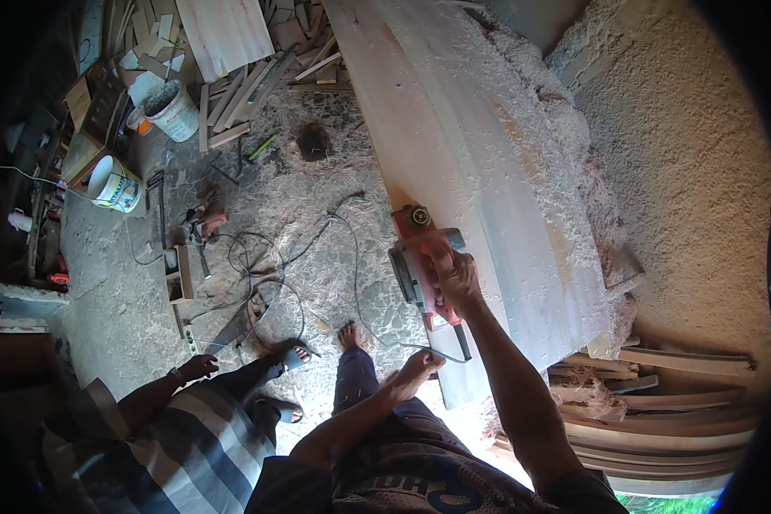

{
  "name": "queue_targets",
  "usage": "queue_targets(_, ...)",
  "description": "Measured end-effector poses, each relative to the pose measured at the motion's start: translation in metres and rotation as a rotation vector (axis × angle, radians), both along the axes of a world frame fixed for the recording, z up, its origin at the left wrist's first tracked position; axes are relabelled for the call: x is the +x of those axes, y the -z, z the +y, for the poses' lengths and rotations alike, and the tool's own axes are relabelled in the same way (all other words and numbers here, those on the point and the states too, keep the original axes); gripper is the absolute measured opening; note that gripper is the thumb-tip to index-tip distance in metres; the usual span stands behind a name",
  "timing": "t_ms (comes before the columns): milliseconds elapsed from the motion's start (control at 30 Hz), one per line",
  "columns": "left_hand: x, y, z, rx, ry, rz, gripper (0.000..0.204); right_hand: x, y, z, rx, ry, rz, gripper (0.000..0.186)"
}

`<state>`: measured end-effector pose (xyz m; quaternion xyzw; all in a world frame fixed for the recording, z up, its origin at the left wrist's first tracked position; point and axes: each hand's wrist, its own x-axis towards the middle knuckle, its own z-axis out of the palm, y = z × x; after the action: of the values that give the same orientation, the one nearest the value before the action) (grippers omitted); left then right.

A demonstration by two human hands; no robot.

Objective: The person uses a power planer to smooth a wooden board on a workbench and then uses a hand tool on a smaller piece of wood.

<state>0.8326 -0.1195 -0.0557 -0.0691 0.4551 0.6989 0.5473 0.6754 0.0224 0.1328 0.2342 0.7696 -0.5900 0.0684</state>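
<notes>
A red and black electric hand planer (418,261) rests on a wide pale wooden board (488,214), near its left edge. My right hand (458,278) is closed around the planer's handle from above. The planer's power cord (357,291) leaves its near end and runs past my left hand, then away over the floor. Low by the board's near left edge, my left hand (420,368) is closed at the cord and seems to pinch it. The fingertips of that hand are partly hidden.
Shavings (574,163) lie heaped along the board's right side. Curved wood pieces (685,411) are stacked at near right. Another person in a striped shirt (188,437) stands at my left. Tangled cables (253,270), a red power tool (207,223), buckets (116,184) and offcuts (231,94) occupy the floor.
</notes>
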Motion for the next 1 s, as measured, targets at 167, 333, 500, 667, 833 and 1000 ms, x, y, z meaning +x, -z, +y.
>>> queue_targets(167, -0.026, -0.003, 0.003, 0.027, -0.073, -0.023, 0.032, -0.02, 0.003, 0.004, -0.028, 0.002, -0.028, 0.071)
queue_targets(333, -0.059, -0.008, 0.006, 0.038, -0.151, -0.01, 0.026, -0.037, -0.004, 0.003, -0.018, 0.007, 0.004, 0.067)
queue_targets(500, -0.084, 0.007, 0.01, 0.001, -0.137, 0.05, 0.024, -0.059, -0.004, 0.004, -0.039, -0.005, -0.006, 0.067)
queue_targets(667, -0.11, 0.001, 0.011, 0.042, -0.121, 0.054, 0.023, -0.084, 0.007, 0.011, -0.023, 0.004, 0.0, 0.068)
queue_targets(833, -0.132, -0.008, 0.009, 0.013, -0.101, 0.046, 0.023, -0.103, 0.0, 0.006, -0.038, 0.008, 0.001, 0.069)
queue_targets(1000, -0.146, -0.021, 0.013, 0.013, -0.161, 0.096, 0.026, -0.124, 0.001, 0.01, -0.029, 0.002, -0.036, 0.07)
